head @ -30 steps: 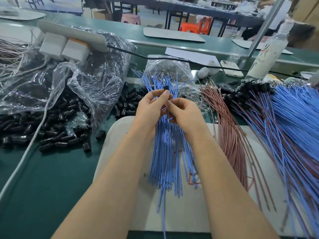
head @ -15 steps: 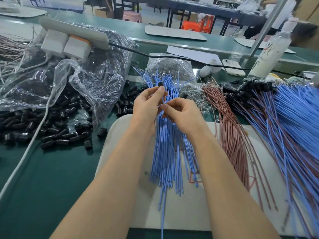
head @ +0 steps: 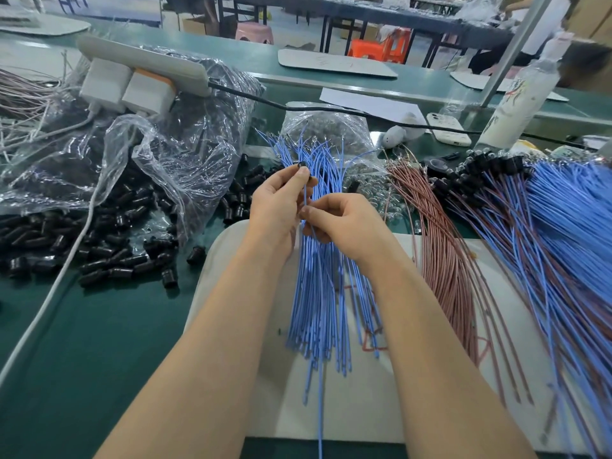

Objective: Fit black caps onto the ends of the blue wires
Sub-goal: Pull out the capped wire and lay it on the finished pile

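- Pinch in the left grip (head: 278, 202): thumb and forefinger hold one black cap (head: 302, 166), raised among the fanned wire tips.
- Curled fingers on the right grip (head: 346, 223), which sits just beside the left grip and nearer the body. Its thumb and forefinger pinch a single blue wire (head: 305, 193).
- That wire runs straight from the right grip's pinch up under the left thumb to the cap. The thumb hides whether the wire's end sits inside the cap.
- Directly beneath both grips lies the blue wire bundle (head: 319, 293), on a white mat (head: 231, 260). Its far ends fan out beyond the grips and its near ends trail back between the forearms.
- Left of the left grip is a heap of loose black caps (head: 99, 240) on the green worktop (head: 99, 342), at the mouth of a clear plastic bag (head: 172, 154). A few caps lie just beside the left grip.
- Beyond and left of the grips, a power strip (head: 142, 59) with two white plugs rests on top of that bag. A white cable (head: 49, 293) runs from the plugs across the caps.
- Right of the right grip, and near it, pink wires (head: 443, 260) lie on the mat.
- Further right, well apart from the grips, are capped blue wires (head: 569, 226), with black caps at their far ends.
- Beyond the grips stand a bag of small parts (head: 326, 130), a phone (head: 448, 129) and a white bottle (head: 523, 97).
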`<control>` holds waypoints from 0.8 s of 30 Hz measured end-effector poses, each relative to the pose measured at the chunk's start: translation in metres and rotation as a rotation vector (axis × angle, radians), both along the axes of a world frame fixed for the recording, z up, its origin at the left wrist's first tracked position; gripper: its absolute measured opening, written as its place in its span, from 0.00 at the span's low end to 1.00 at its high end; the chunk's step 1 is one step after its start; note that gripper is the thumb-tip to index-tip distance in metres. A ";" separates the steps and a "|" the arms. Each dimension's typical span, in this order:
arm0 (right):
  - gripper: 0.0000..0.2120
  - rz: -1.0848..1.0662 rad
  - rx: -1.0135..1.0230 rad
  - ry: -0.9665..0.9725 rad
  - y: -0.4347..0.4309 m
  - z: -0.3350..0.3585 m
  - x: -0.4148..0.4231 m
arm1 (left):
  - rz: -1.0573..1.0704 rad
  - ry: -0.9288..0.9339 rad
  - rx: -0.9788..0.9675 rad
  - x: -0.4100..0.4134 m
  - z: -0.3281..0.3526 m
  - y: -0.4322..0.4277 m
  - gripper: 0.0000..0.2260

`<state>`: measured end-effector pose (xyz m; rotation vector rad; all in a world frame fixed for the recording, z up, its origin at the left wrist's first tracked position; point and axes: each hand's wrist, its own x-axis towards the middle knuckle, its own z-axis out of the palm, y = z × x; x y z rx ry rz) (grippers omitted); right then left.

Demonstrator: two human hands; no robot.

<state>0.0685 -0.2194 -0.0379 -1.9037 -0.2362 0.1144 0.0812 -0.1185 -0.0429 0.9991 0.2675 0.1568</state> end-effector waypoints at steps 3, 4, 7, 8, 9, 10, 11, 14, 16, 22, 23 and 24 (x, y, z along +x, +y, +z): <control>0.09 -0.082 0.004 -0.006 0.000 -0.002 0.002 | -0.072 -0.026 0.054 0.001 -0.003 -0.001 0.03; 0.09 -0.115 0.012 -0.016 0.000 -0.002 0.002 | -0.095 -0.034 0.080 0.000 -0.004 -0.002 0.03; 0.09 -0.196 0.030 -0.065 -0.002 -0.004 0.005 | -0.128 -0.042 0.165 0.001 -0.007 -0.004 0.02; 0.08 -0.213 0.041 -0.078 -0.002 -0.005 0.006 | -0.136 -0.044 0.194 0.001 -0.007 -0.004 0.02; 0.07 -0.228 0.048 -0.089 -0.002 -0.006 0.006 | -0.146 -0.052 0.212 0.000 -0.007 -0.003 0.02; 0.06 -0.242 0.046 -0.100 -0.002 -0.007 0.007 | -0.159 -0.062 0.217 -0.001 -0.006 -0.004 0.02; 0.06 -0.255 0.041 -0.111 -0.002 -0.008 0.008 | -0.170 -0.071 0.220 -0.001 -0.006 -0.004 0.01; 0.07 -0.280 0.043 -0.129 -0.003 -0.009 0.010 | -0.178 -0.082 0.235 -0.002 -0.006 -0.006 0.02; 0.07 -0.272 0.038 -0.127 -0.004 -0.009 0.010 | -0.180 -0.080 0.227 -0.002 -0.006 -0.007 0.01; 0.07 -0.224 0.046 -0.096 -0.005 -0.007 0.010 | -0.169 -0.073 0.180 -0.003 -0.005 -0.008 0.05; 0.07 -0.208 0.041 -0.092 -0.005 -0.006 0.010 | -0.159 -0.072 0.175 -0.003 -0.004 -0.008 0.05; 0.08 -0.191 0.035 -0.090 -0.005 -0.006 0.009 | -0.143 -0.069 0.175 -0.003 -0.004 -0.007 0.06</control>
